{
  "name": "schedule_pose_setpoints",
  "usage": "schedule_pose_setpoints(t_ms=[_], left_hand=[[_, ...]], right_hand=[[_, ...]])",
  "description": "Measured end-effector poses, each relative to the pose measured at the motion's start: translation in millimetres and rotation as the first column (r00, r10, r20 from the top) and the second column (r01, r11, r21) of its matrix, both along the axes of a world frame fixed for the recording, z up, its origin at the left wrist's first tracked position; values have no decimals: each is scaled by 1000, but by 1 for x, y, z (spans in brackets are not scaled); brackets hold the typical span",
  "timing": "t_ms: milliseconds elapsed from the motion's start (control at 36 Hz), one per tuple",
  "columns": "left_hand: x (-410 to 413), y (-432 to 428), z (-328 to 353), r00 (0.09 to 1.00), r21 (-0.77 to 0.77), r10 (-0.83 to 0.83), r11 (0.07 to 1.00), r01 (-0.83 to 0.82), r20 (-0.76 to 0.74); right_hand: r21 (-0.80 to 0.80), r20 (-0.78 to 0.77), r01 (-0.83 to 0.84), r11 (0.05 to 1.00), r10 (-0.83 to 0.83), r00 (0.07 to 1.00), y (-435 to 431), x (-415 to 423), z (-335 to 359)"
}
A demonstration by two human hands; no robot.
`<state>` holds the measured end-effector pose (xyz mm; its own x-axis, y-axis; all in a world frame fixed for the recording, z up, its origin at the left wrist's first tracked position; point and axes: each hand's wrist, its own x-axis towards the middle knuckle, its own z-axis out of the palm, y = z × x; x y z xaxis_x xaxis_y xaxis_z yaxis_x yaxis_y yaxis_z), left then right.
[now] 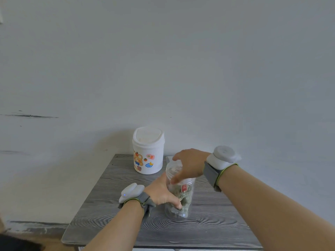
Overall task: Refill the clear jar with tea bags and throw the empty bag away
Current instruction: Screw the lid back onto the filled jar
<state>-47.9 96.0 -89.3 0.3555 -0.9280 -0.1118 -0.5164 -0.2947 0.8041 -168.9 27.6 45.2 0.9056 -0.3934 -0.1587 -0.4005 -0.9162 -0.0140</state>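
A clear plastic jar (184,198) stands upright near the middle of the grey wood-grain table (112,211). Greenish tea bags with a red tag (184,188) fill its lower part. My left hand (161,192) wraps around the jar's left side. My right hand (190,165) lies over the jar's top, fingers curled around the clear lid (172,168). A pale flat thing (169,158), possibly the bag, lies behind the jar, mostly hidden by my right hand.
A small white bin (148,151) with a swing lid and cartoon stickers stands at the table's back edge, left of the jar. A plain wall rises right behind the table. Both wrists carry grey strapped devices.
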Motion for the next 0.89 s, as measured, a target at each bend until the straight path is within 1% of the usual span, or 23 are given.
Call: schedule_pose_setpoints(t_ms=[111, 194, 250, 306, 361, 472, 556, 611, 667, 722, 778, 861, 889], left_hand=[[1, 0, -1, 1000, -2, 10, 1000, -10, 17], [-1, -1, 2, 1000, -7, -12, 1000, 12, 16], [0, -1, 4, 1000, 10, -20, 1000, 20, 12], [2, -1, 6, 999, 41, -34, 999, 34, 13], [4, 2, 8, 997, 63, -75, 995, 76, -11], [0, 11, 27, 973, 108, -204, 971, 215, -106], [-1, 16, 36, 948, 132, -268, 947, 292, -173], [-1, 18, 43, 943, 158, -278, 939, 307, -182], [-3, 19, 48, 942, 170, -295, 932, 321, -159], [-6, 19, 52, 949, 124, -283, 946, 300, -136], [-10, 18, 53, 953, 71, -262, 959, 275, -155], [-16, 14, 50, 962, -47, -213, 977, 208, -170], [-19, 12, 51, 969, -80, -197, 979, 187, -151]], right_hand=[[35, -43, -58, 998, 60, 997, -2, 1, 2], [8, -131, -107, 994, 107, 986, -4, 2, 3], [-18, -155, -137, 990, 133, 979, -4, 2, 1], [-18, -150, -155, 988, 151, 977, -5, 0, -1], [14, -146, -155, 988, 155, 977, -4, -2, 0], [61, -143, -170, 984, 177, 974, -2, -6, 5], [71, -131, -184, 980, 192, 973, 1, -9, 12], [68, -116, -182, 981, 189, 975, 2, -10, 15], [53, -93, -165, 985, 170, 981, 1, -10, 15], [35, -66, -135, 990, 137, 988, -2, -10, 13], [44, -38, -84, 995, 86, 996, -8, -12, 12], [104, 44, 15, 994, -20, 999, -16, -15, 11], [130, 73, 46, 990, -56, 996, -19, -16, 10]])
